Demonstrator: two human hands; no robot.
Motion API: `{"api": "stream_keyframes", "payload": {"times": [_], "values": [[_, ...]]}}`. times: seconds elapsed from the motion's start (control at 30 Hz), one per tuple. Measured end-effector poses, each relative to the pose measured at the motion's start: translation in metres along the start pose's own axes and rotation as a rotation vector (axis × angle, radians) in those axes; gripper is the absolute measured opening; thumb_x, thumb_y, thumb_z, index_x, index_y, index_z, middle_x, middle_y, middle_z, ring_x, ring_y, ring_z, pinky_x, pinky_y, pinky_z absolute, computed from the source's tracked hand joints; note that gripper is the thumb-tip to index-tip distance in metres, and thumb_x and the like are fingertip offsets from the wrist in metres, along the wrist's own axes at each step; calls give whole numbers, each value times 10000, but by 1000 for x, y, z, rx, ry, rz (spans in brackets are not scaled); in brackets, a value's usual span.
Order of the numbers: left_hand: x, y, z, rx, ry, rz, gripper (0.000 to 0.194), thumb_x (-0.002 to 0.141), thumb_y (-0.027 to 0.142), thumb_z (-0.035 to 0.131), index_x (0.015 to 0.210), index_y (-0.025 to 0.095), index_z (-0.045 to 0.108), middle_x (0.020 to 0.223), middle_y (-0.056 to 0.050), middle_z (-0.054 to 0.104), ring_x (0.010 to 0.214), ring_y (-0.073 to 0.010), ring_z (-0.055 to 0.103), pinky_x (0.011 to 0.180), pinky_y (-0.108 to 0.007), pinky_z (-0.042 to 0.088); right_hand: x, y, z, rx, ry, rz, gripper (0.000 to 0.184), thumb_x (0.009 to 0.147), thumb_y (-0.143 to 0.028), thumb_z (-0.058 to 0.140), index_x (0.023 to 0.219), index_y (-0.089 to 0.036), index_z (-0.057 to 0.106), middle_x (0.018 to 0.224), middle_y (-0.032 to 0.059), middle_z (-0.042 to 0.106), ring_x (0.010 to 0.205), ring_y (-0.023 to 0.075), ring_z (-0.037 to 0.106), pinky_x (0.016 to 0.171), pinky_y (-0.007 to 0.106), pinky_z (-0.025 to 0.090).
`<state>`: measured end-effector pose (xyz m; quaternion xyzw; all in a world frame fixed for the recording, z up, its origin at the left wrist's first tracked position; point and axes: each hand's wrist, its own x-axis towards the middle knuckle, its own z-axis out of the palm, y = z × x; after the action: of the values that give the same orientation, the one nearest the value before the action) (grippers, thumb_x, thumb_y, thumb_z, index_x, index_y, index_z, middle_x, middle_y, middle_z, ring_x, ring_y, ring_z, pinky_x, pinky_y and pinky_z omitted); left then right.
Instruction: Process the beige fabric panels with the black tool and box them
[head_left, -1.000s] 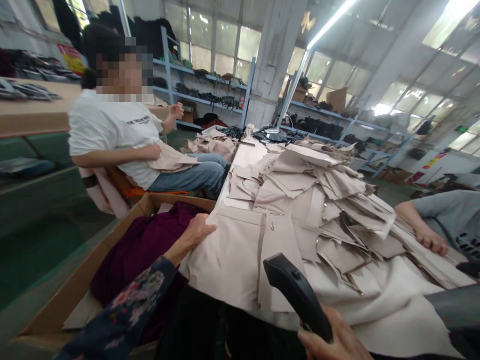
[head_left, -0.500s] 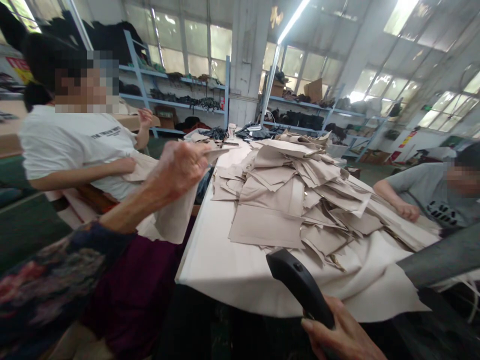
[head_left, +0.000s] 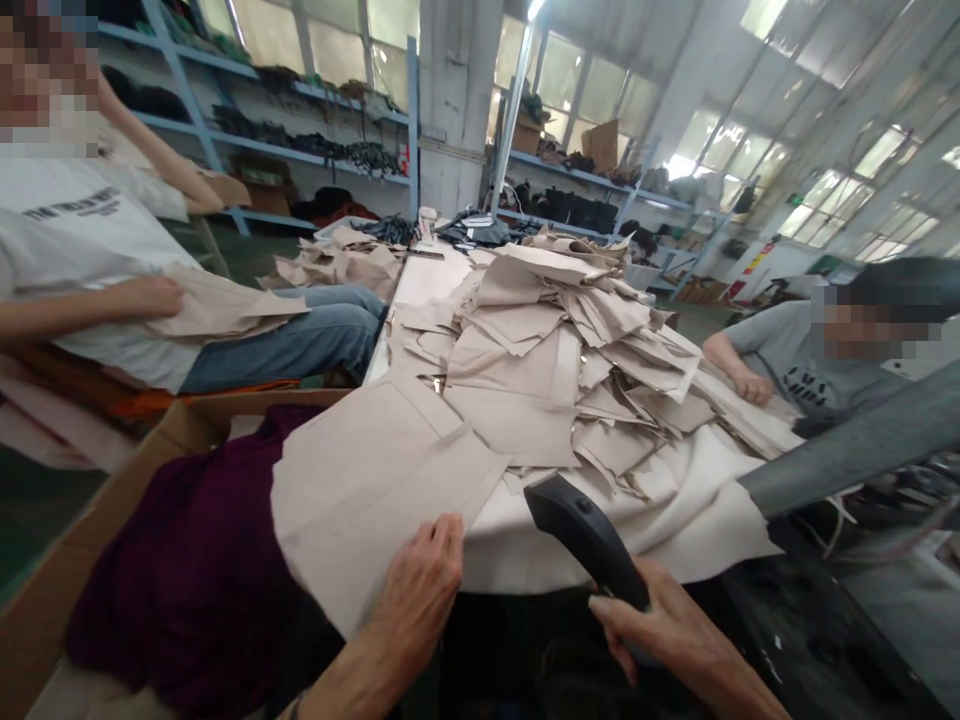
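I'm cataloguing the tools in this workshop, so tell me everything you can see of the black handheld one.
The black handheld tool has a long, curved body with a blunt, angular head and a small raised bump on top near it. It looks like hard, smooth plastic. The right hand grips its lower end, hiding part of the handle. It is tilted, head up and leftward, in front of the white cloth. Its underside is mostly hidden.

Far ahead of me, tall panes of windows [head_left: 555, 75] let in daylight beside a pale pillar [head_left: 452, 120]. Blue metal shelves [head_left: 315, 92] line the far wall, left and right of it. I see a lit tube light [head_left: 534, 10] overhead and dark green floor [head_left: 244, 262] at left.
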<state>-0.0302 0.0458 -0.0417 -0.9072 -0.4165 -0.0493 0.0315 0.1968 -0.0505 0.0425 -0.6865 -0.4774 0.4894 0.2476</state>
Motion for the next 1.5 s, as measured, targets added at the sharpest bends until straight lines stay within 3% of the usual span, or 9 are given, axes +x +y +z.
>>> {"api": "stream_keyframes", "payload": {"times": [0.4,0.53,0.63,0.7,0.8,0.9,1.03,1.27,1.5], "values": [[-11,0,28,-95,122,-83,469,827,-2,427,1287,41,504,955,-127,646,866,-237,594,738,-358,529,72,-26,27,-29,-123,-35,248,774,-367,596,682,-162,491,465,-47,527,376,87,485,386,180,389],[-8,2,26,-157,144,-113,469,817,-5,423,1275,51,503,936,-122,644,851,-237,596,707,-356,523,79,-37,21,-50,-38,-5,303,766,-438,593,668,-174,484,463,-38,524,389,103,494,404,205,406],[-23,1,28,-282,288,-129,382,843,33,428,1196,108,554,895,-91,648,821,-218,602,705,-336,514,71,-45,14,-77,67,21,315,752,-469,591,664,-183,492,455,-27,526,405,117,509,408,214,403],[-43,-5,32,-424,490,-272,219,880,113,442,1016,170,605,828,-58,633,779,-191,600,717,-312,503,63,-49,15,-113,55,13,307,751,-468,584,667,-187,498,452,-21,531,411,123,515,417,217,400],[-76,-23,39,-680,735,-832,102,860,299,537,811,210,537,752,-22,584,707,-175,593,696,-297,499,53,-54,32,-175,-88,-13,255,754,-406,577,660,-182,500,443,-29,526,416,111,506,457,211,412],[-91,-45,42,-1075,699,-1194,283,767,450,629,847,195,536,772,-21,621,731,-194,631,688,-297,519,51,-62,60,-199,-273,-17,136,743,-295,572,734,-169,520,462,-54,522,413,86,480,452,182,390],[-83,-61,38,-1488,614,-1065,387,740,451,661,984,160,589,893,-52,700,825,-216,658,742,-302,520,56,-74,91,-137,-465,-73,108,748,-207,553,843,-157,543,485,-68,519,409,74,455,402,156,337],[-69,-61,39,-1912,549,-879,344,759,356,662,1029,143,676,907,-47,727,832,-223,647,732,-295,499,75,-79,119,-149,-515,-83,87,765,-235,570,787,-155,543,481,-55,525,404,79,460,383,158,348],[-66,-50,38,-2128,600,-872,298,704,281,711,969,145,711,772,-37,711,612,-134,574,583,-236,442,93,-89,107,-53,-273,-174,196,786,-330,588,765,-160,494,515,-43,534,397,87,499,407,187,415]]}}
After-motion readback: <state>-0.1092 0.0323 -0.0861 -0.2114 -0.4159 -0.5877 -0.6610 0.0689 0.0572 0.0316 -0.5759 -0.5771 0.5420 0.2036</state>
